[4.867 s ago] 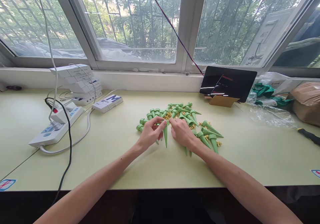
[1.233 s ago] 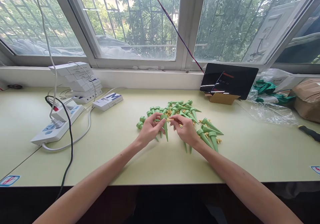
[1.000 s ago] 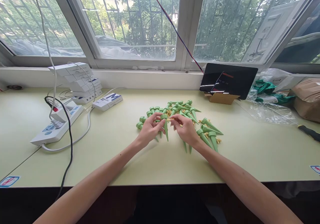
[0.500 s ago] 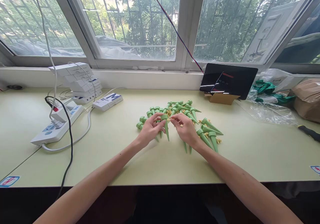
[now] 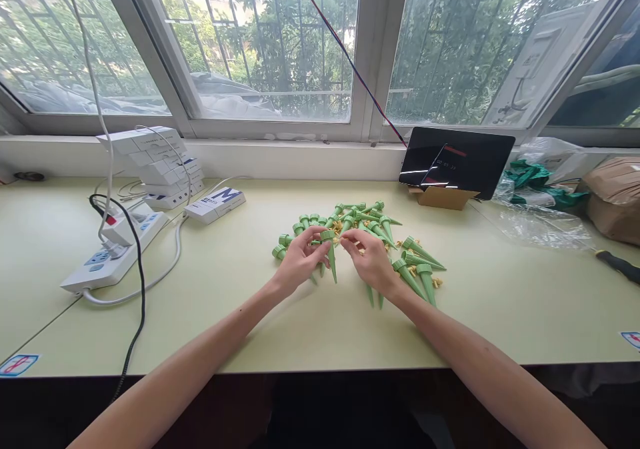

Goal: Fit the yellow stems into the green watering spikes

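My left hand pinches a green plastic watering spike, its ridged cap up and its point hanging down over the table. Close to the cap, the fingertips of my right hand are pressed together on a small yellow piece, whose shape is mostly hidden. Behind and between the hands lies a heap of similar green spikes with small yellow parts among them. More spikes lie right of my right wrist, one beside a few yellow parts.
On the left stand a white power strip with cables, stacked white boxes and a single box. A tablet leans on a cardboard stand. Plastic wrap, a brown package and a black handle lie right.
Almost nothing differs. The spike in my left hand has shifted very slightly left, and both hands keep their pinch near its cap.
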`<state>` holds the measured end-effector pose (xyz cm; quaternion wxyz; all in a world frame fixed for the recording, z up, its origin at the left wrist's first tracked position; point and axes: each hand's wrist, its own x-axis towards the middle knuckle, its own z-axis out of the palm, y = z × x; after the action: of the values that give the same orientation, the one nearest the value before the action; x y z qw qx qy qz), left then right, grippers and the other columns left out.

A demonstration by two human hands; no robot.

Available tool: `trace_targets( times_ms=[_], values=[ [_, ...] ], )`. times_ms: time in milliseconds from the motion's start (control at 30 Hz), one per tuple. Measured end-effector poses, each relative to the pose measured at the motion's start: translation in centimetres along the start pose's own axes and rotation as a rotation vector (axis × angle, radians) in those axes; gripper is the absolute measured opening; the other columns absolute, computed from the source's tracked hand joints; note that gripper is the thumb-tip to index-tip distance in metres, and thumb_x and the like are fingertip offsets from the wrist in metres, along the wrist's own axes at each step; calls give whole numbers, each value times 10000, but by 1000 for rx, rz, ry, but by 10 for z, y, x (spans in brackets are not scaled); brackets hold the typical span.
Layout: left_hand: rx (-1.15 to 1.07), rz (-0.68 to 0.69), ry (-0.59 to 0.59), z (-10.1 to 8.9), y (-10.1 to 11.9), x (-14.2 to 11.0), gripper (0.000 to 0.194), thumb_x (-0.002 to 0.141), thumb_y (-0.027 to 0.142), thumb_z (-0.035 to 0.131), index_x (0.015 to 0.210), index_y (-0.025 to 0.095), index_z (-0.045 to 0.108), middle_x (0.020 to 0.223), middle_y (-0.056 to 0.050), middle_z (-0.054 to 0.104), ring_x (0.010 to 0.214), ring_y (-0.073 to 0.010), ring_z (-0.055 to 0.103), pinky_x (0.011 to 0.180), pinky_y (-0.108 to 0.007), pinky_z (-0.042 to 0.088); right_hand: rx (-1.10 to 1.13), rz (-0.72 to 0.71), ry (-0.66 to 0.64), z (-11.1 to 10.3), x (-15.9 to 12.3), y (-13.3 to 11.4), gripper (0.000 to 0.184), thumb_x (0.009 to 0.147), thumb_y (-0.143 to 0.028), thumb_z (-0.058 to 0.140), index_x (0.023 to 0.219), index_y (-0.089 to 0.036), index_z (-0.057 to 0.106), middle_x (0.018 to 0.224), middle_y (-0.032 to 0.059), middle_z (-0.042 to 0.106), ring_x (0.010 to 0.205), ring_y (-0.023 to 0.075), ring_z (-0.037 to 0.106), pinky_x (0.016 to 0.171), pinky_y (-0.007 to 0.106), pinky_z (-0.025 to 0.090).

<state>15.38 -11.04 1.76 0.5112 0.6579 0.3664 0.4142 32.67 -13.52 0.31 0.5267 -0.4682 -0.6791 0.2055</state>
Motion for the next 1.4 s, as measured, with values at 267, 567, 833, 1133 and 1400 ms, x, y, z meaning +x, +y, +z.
trace_targets(
  times_ms=[267, 567, 833, 1133, 1400],
  values=[
    [63, 13, -25, -1, 0, -1, 352, 854, 419, 636, 1120, 211, 534, 856, 2, 594, 570, -115, 648, 558, -238, 497, 44, 36, -31, -1, 0, -2, 222, 950, -341, 514, 865, -175, 633, 751, 25, 639, 669, 149, 574, 638, 259, 460],
    [33, 19, -15, 0, 2, -1, 350, 854, 417, 642, 1103, 197, 532, 792, 10, 594, 561, -114, 639, 547, -234, 501, 173, 87, -48, 0, -1, 1, 222, 927, -377, 548, 881, -174, 624, 703, 15, 610, 622, 140, 572, 607, 257, 478],
    [-37, 20, -27, 0, 1, 0, 346, 840, 442, 656, 1050, 191, 546, 894, -21, 618, 584, -108, 631, 628, -293, 574, 102, 45, -26, -1, -2, -2, 202, 920, -354, 554, 938, -176, 649, 800, 44, 667, 673, 157, 608, 648, 275, 500],
    [-100, 5, -46, 0, 3, -1, 354, 820, 442, 680, 1033, 190, 550, 791, 8, 609, 565, -105, 602, 587, -280, 575, 163, 91, -31, 1, -1, 0, 220, 896, -377, 581, 944, -174, 651, 745, 41, 659, 635, 161, 603, 629, 295, 506],
    [-87, 37, -56, -1, 0, 0, 342, 838, 423, 665, 1052, 195, 526, 817, 1, 604, 553, -109, 596, 562, -294, 570, 474, 283, -80, -1, 2, -3, 318, 790, -464, 700, 858, -161, 636, 677, 30, 646, 584, 141, 577, 563, 288, 503]
  ],
)
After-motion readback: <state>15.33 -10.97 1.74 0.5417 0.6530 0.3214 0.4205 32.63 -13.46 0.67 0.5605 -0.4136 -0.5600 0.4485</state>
